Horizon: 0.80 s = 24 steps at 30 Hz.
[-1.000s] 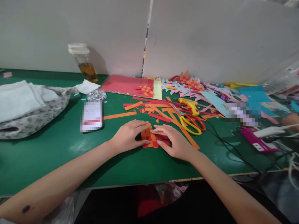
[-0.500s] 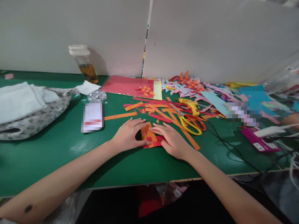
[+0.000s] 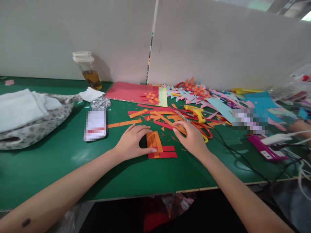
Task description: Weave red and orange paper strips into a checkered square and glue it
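A small piece of woven red and orange paper strips (image 3: 155, 140) lies flat on the green table. My left hand (image 3: 133, 140) holds it down, thumb on its lower part and fingertips at its upper left edge. Two red strip ends (image 3: 170, 155) stick out to the right. My right hand (image 3: 191, 137) hovers over loose orange strips (image 3: 165, 119), fingers curved and thumb apart, with nothing visibly gripped. Under and behind that hand are scissors (image 3: 208, 132) with yellow and red handles, partly hidden.
A yellow glue gun (image 3: 198, 114) with a black cable lies behind my right hand. At left are a phone (image 3: 96, 124), a bottle of tea (image 3: 91, 76) and a patterned cloth (image 3: 55, 121). A purple power strip (image 3: 266, 150) sits at right, near another person's hand (image 3: 301, 126).
My right hand has let go of the woven paper and moved right and slightly up to the loose strips and scissors. My left hand has stayed on the woven piece.
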Each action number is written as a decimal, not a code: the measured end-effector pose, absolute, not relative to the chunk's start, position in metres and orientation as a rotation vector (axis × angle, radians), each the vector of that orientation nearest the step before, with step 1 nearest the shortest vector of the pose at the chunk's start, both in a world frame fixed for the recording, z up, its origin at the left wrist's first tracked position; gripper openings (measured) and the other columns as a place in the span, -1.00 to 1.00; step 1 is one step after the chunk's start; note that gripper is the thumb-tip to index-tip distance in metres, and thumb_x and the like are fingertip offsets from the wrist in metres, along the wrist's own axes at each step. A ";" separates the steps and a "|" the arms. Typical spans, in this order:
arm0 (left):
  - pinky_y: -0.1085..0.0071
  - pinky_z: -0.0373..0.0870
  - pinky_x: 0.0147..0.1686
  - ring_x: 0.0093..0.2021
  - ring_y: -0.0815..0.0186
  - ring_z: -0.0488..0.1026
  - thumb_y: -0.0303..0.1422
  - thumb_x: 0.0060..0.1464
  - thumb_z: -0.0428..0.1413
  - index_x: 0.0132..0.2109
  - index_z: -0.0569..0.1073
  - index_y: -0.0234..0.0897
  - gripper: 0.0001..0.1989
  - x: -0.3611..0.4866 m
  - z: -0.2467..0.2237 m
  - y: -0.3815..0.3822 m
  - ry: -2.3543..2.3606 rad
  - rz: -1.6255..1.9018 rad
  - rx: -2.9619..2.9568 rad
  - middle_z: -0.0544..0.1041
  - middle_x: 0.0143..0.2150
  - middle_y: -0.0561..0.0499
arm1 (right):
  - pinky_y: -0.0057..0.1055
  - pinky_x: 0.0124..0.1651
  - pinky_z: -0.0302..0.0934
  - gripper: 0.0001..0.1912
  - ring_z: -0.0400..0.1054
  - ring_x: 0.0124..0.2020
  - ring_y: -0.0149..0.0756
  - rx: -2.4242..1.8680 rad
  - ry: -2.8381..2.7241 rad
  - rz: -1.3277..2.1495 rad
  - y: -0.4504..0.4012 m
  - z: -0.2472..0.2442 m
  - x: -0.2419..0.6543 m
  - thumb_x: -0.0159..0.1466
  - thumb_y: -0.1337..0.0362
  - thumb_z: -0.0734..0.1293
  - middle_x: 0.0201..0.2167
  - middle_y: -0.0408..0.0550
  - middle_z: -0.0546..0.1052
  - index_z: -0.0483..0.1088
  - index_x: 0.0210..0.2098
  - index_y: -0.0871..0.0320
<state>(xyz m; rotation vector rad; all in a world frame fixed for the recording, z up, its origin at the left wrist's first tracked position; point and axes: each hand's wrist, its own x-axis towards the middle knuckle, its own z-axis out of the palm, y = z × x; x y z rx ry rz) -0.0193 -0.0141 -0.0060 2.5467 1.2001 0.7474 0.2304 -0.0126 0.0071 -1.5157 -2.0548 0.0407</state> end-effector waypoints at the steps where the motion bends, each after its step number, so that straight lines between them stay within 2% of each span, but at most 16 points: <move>1: 0.09 0.10 0.14 0.07 0.16 0.31 0.06 -0.11 0.09 0.00 0.35 -0.18 -0.42 -0.020 -0.005 -0.014 1.204 0.777 2.542 0.41 0.06 -0.04 | -0.20 -0.09 0.23 -0.78 0.37 -0.15 -0.14 -1.563 -2.008 -0.010 -0.008 0.007 0.235 0.22 0.19 0.20 -0.23 -0.01 0.50 0.37 -0.20 0.12; 4: 0.13 0.19 0.08 0.02 0.19 0.35 -0.03 -0.01 0.06 -0.08 0.38 -0.20 -0.57 -0.021 -0.002 -0.012 1.218 0.846 2.530 0.45 0.00 -0.04 | -0.22 -0.16 0.23 -0.80 0.36 -0.21 -0.13 -1.651 -1.979 -0.052 0.004 0.004 0.245 0.18 0.13 0.25 -0.34 -0.02 0.50 0.39 -0.38 0.13; 9: 0.18 0.27 -0.03 -0.05 0.22 0.38 -0.16 0.12 -0.02 -0.16 0.38 -0.21 -0.74 -0.024 -0.002 -0.009 1.225 0.907 2.515 0.47 -0.08 -0.03 | -0.25 -0.17 0.21 -0.73 0.33 -0.20 -0.14 -1.698 -2.136 -0.030 0.014 -0.001 0.242 0.14 0.04 0.29 -0.36 -0.01 0.46 0.40 -0.41 0.13; 14: 0.16 0.28 -0.05 -0.07 0.22 0.38 -0.22 0.13 -0.02 -0.17 0.38 -0.21 -0.79 -0.025 -0.004 -0.007 1.231 0.911 2.533 0.47 -0.09 -0.03 | -0.30 -0.26 0.17 -0.77 0.33 -0.24 -0.16 -1.751 -2.156 -0.061 0.017 -0.001 0.236 0.10 0.09 0.33 -0.38 -0.05 0.46 0.37 -0.46 0.13; 19: 0.18 0.29 -0.06 -0.07 0.22 0.38 -0.27 0.13 -0.01 -0.17 0.38 -0.22 -0.82 -0.024 -0.005 -0.007 1.224 0.924 2.545 0.47 -0.10 -0.03 | -0.37 -0.39 0.11 -0.76 0.32 -0.36 -0.23 -1.773 -2.120 0.062 0.020 0.004 0.229 0.08 0.08 0.34 -0.44 -0.10 0.43 0.33 -0.54 0.12; 24: 0.22 0.31 -0.08 -0.08 0.23 0.39 -0.28 0.10 0.02 -0.13 0.36 -0.22 -0.81 -0.023 -0.004 -0.008 1.186 0.988 2.537 0.48 -0.12 -0.03 | -0.41 -0.39 0.12 -0.72 0.26 -0.45 -0.35 -1.471 -1.895 0.112 0.009 0.013 0.203 0.20 0.10 0.24 -0.50 -0.11 0.37 0.29 -0.54 0.14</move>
